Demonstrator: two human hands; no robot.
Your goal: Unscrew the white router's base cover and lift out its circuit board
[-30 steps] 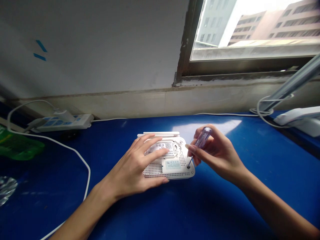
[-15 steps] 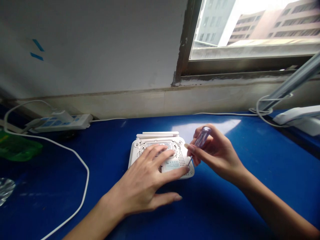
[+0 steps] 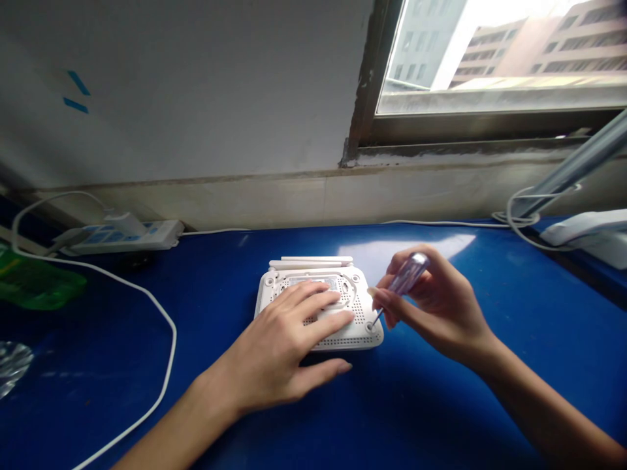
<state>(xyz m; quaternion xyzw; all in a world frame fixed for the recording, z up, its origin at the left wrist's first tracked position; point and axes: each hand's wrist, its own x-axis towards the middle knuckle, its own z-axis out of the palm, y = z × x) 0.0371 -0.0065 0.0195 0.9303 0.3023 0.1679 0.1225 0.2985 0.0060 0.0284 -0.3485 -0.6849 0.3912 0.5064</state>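
A white router [image 3: 360, 300] lies with its vented underside up on the blue table, its antennas [image 3: 311, 262] folded along the far edge. Across its left and middle part rests my left hand [image 3: 298, 339], fingers spread flat and thumb apart at the near side; it covers much of the label. My right hand [image 3: 435, 300] is closed around the clear purplish handle of a screwdriver [image 3: 407, 274]. The tool is tilted, and its thin shaft reaches down to the round screw hole [image 3: 371, 327] at the router's near right corner. Whether the tip sits in a screw I cannot tell.
A power strip [image 3: 122, 236] with a plugged-in white adapter stands at the back left. Its white cable [image 3: 169, 326] loops down the left side. A green bottle [image 3: 42, 281] and a clear shiny object [image 3: 14, 367] lie far left. A metal pole [image 3: 568, 170] rises at the right.
My left index finger has drawn back from the near right corner onto the vents, so the screw hole there now shows. The screwdriver leans further to the right.
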